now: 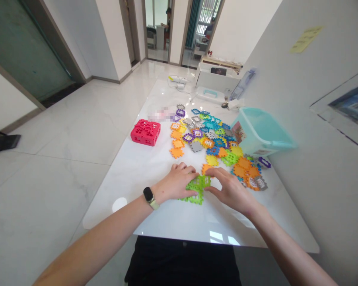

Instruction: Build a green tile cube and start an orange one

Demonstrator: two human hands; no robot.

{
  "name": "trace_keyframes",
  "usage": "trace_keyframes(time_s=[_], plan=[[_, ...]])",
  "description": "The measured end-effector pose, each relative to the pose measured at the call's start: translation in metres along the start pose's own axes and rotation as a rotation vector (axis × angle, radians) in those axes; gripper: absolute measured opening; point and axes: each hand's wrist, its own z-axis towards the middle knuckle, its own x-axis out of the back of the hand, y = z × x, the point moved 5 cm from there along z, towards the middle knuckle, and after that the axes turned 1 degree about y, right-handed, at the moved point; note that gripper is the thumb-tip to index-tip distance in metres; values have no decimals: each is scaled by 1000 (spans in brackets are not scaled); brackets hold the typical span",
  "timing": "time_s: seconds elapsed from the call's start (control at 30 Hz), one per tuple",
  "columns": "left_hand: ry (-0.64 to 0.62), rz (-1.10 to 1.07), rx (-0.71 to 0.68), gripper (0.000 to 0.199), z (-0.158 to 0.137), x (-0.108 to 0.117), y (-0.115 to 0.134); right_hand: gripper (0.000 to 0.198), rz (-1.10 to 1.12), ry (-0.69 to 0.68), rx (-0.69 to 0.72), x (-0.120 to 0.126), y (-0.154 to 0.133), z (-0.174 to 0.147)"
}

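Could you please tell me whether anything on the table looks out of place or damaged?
I see no clear damage. Only the loose pieces look untidy, overlapping in a scattered heap beside the bin.

Passage is allowed over the table (134,178) at left and along the near edge, and between the box (145,134) and the tiles (209,142); farther right, the way is obstructed by tiles and the bin (252,139).

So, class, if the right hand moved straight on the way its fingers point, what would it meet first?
The light-green pieces: they lie right at the fingertips of the right hand. The left hand seems next in that line, though depth is hard to judge.
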Motion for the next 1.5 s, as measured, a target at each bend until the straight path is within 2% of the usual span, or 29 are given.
trace_keyframes(time_s=[0.13,0.3,0.4,0.7,0.97,1.03,1.1,1.13,1.23,1.27,1.33,1.4,1.5], plan=[[-3,-1,14,59,0,-1,1,24,77,23,-50,-2,8,-2],[-1,-23,20,56,-1,-2,3,30,210,77,-182,-6,24,-10],[-1,-46,24,57,-1,-2,4,29,280,103,-207,-9,29,-12],[11,-34,33,55,0,-1,5,19,128,130,-73,-14,13,-11],[50,-4,31,48,-3,4,3,14,211,67,-23,-17,6,-6],[71,4,75,45,-3,5,-2,27,247,44,1,-14,7,-8],[101,-14,135,44,-3,7,-8,46,241,60,-6,-6,20,-10],[121,-40,157,45,-2,7,-11,50,209,101,-32,2,32,-11],[163,-177,147,66,1,4,-13,32,-25,317,-201,30,84,-13],[160,-232,117,74,4,2,-12,28,-137,341,-271,36,102,-12],[137,-321,66,78,8,-3,-10,30,-294,264,-367,41,134,-7],[109,-369,47,62,12,-7,-10,33,-369,177,-453,41,155,-1],[107,-373,72,25,14,-6,-18,34,-356,117,-539,43,168,7]])
